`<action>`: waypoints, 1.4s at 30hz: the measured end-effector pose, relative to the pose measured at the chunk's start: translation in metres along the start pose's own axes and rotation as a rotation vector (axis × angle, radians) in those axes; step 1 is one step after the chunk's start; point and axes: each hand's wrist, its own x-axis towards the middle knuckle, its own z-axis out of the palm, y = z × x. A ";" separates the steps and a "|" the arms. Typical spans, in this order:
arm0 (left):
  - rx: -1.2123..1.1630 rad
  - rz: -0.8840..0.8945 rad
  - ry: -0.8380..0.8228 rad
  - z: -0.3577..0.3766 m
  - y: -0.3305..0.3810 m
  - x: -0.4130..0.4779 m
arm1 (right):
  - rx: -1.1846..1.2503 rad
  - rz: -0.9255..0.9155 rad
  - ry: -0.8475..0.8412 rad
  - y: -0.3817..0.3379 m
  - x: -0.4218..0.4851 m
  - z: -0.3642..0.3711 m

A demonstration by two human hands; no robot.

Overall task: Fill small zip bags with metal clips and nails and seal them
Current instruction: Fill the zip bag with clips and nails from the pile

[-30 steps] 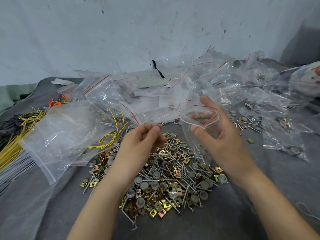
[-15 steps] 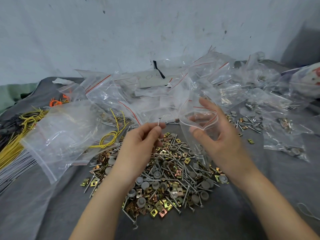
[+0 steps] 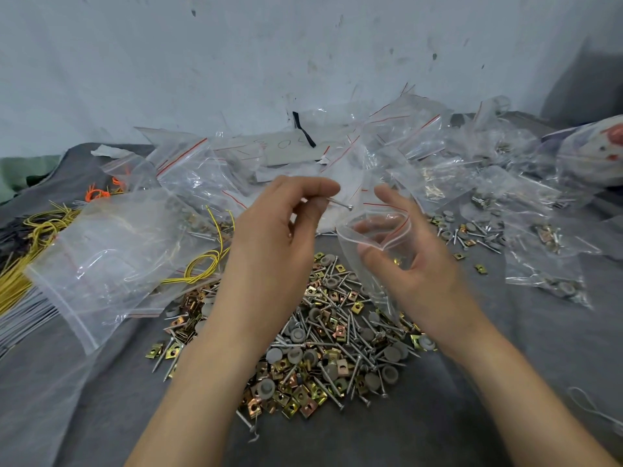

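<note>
Zip bag [image 3: 351, 259] mouth open, nail [image 3: 340, 203] beside it

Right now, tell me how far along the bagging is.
Done: several bags with hardware inside lie on the right. In hand: the right hand holds a small zip bag open, unsealed, while the left hand pinches a nail beside its mouth. Left: a big pile of nails and clips lies loose on the cloth, so much remains.
</note>
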 end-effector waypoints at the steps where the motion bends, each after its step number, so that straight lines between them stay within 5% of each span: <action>1: 0.003 0.005 -0.047 0.002 0.002 0.002 | 0.005 -0.001 0.000 0.001 0.000 0.000; 4: 0.030 0.022 -0.172 0.009 0.004 0.003 | 0.025 0.003 0.015 0.001 0.000 0.000; 15: -0.066 -0.145 -0.123 -0.003 -0.013 -0.003 | 0.171 -0.004 0.053 0.001 0.004 -0.002; 27: -0.096 -0.239 -0.222 -0.006 -0.027 -0.013 | 0.894 0.181 0.097 -0.017 0.012 -0.010; 42: -0.204 -0.296 -0.366 0.006 -0.031 -0.012 | 1.273 0.313 0.124 -0.017 0.012 -0.021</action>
